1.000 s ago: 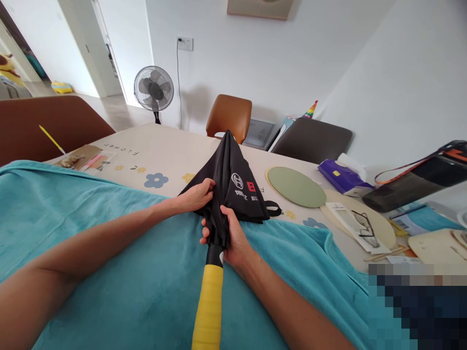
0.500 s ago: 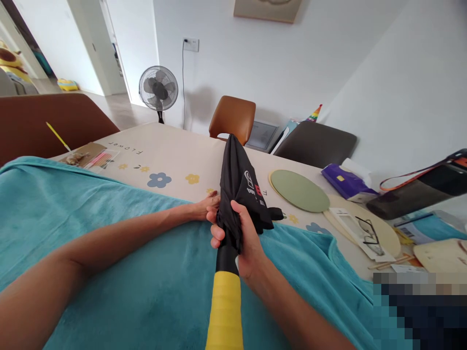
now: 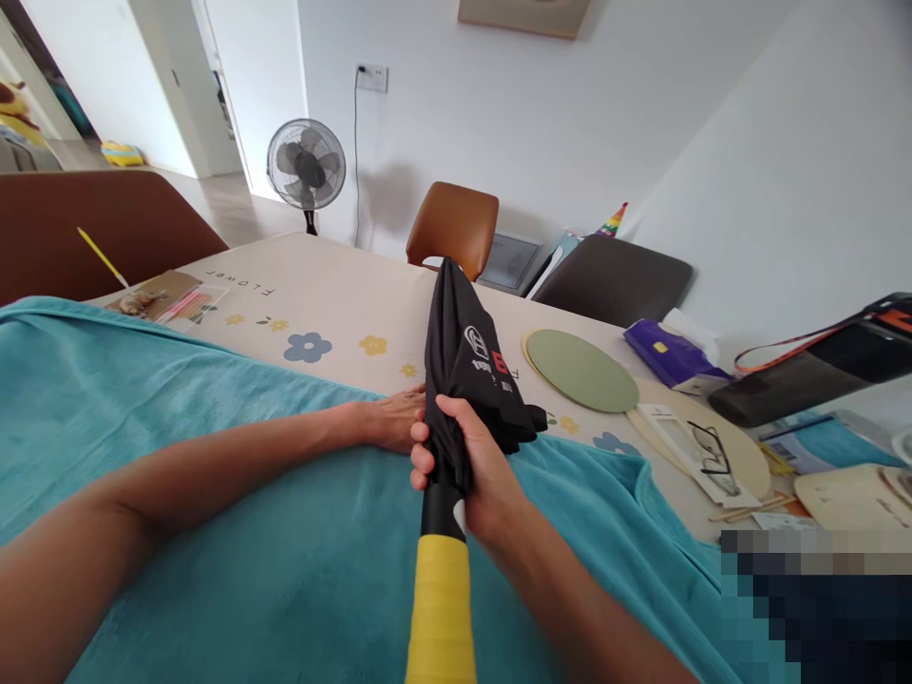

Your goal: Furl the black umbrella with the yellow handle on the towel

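We log the umbrella canopy [image 3: 466,370] as pulled in: a second ago it fanned wide toward 9 and 3 o'clock, now it is a narrow bundle. The left hand [image 3: 395,418] has let go of the fold it pinched at the canopy's 9 o'clock edge and slid down to sit touching the right hand [image 3: 477,465] at its 9 o'clock, fingers hidden behind the cloth. The right hand moved up from the shaft and now wraps the bunched fabric. The yellow handle [image 3: 440,613] swung slightly toward 3 o'clock. We see little change over the last half second.
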`<state>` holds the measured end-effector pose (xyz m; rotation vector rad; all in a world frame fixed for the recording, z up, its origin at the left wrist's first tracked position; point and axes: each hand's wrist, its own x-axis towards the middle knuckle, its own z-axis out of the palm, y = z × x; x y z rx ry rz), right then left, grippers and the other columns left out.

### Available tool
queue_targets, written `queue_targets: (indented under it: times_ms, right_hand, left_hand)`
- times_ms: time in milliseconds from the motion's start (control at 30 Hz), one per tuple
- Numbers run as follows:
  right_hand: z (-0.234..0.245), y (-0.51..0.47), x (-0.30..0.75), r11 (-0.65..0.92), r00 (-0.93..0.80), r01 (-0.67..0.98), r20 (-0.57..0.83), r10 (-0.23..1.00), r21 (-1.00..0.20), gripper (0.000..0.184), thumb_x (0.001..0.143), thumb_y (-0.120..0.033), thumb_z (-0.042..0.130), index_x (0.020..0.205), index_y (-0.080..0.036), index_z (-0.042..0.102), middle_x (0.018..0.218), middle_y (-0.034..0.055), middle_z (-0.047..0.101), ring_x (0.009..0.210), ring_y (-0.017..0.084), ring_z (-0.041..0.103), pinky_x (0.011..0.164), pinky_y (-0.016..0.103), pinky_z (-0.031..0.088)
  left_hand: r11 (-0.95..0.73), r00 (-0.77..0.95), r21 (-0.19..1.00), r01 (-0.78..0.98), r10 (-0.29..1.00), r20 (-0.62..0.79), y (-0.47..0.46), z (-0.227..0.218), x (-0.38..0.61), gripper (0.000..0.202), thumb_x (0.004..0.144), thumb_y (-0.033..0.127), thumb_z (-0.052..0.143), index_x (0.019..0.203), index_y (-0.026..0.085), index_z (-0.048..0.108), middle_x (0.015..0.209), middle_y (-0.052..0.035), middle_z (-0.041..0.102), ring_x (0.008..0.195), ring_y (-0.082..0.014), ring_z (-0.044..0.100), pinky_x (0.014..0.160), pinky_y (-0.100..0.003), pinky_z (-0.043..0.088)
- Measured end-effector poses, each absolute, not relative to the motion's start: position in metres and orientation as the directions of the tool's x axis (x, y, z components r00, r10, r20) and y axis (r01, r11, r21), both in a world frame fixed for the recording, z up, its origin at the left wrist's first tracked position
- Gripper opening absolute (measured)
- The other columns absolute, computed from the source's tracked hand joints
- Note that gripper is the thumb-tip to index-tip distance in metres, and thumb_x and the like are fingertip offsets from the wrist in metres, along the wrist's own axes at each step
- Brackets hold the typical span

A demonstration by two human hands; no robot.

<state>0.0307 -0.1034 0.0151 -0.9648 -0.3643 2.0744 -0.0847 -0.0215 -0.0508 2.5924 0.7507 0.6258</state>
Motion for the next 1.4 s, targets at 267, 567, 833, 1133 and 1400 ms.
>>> queue_targets:
  times_ms: [267, 567, 833, 1133, 1400]
  right_hand:
    - [-0.023, -0.088, 0.034, -0.644, -0.356, -0.51, -0.542, 0.762, -0.57, 0.018, 0.079, -0.033, 0.051, 0.075, -0.015, 0.05, 0.056, -0.0023, 0.055, 0.039, 0.01, 0.05, 0.037, 0.024, 0.044]
    - [-0.038, -0.087, 0.03, -0.61, -0.392, -0.475, -0.468, 0.792, -0.634, 0.021, 0.078, -0.035, 0.055, 0.075, -0.015, 0.051, 0.059, 0.0008, 0.059, 0.045, 0.013, 0.055, 0.044, 0.028, 0.049]
    - [-0.036, -0.088, 0.032, -0.613, -0.409, -0.471, -0.458, 0.789, -0.635, 0.021, 0.075, -0.035, 0.059, 0.075, -0.016, 0.052, 0.061, 0.0009, 0.06, 0.048, 0.014, 0.057, 0.046, 0.029, 0.049]
    - [-0.036, -0.088, 0.032, -0.62, -0.411, -0.473, -0.465, 0.784, -0.626, 0.021, 0.075, -0.035, 0.059, 0.075, -0.015, 0.054, 0.06, 0.0012, 0.06, 0.048, 0.014, 0.057, 0.046, 0.029, 0.049]
    - [-0.04, -0.087, 0.033, -0.627, -0.423, -0.488, -0.464, 0.778, -0.607, 0.024, 0.077, -0.035, 0.059, 0.073, -0.011, 0.057, 0.06, 0.003, 0.061, 0.049, 0.015, 0.058, 0.046, 0.031, 0.05]
  left_hand:
    - [-0.686, 0.649, 0.26, 0.679, 0.727, 0.225, 0.022, -0.024, -0.12, 0.027, 0.077, 0.016, 0.04, 0.082, 0.021, 0.066, 0.08, -0.0033, 0.068, 0.08, -0.0191, 0.06, 0.09, -0.037, 0.04]
    - [-0.742, 0.601, 0.324, 0.587, 0.668, 0.439, 0.006, 0.008, -0.077, 0.033, 0.085, 0.021, 0.036, 0.107, 0.02, 0.061, 0.113, -0.002, 0.061, 0.106, -0.0145, 0.052, 0.092, -0.026, 0.04]
    - [-0.863, 0.877, 0.166, 0.478, 0.459, -0.141, 0.045, 0.018, -0.001, 0.045, 0.073, 0.016, 0.044, 0.113, 0.028, 0.06, 0.117, -0.0014, 0.059, 0.106, -0.019, 0.052, 0.083, -0.027, 0.042]
    - [-0.845, 0.857, 0.175, 0.505, 0.515, 0.015, 0.049, 0.026, -0.005, 0.025, 0.068, 0.018, 0.047, 0.082, 0.021, 0.068, 0.088, -0.0023, 0.065, 0.085, -0.0173, 0.057, 0.071, -0.025, 0.041]
    - [-0.673, 0.588, 0.613, 0.414, 0.712, 0.385, 0.04, 0.052, -0.06, 0.017, 0.08, 0.014, 0.039, 0.085, 0.016, 0.055, 0.083, -0.0024, 0.058, 0.068, -0.0093, 0.053, 0.063, -0.023, 0.043]
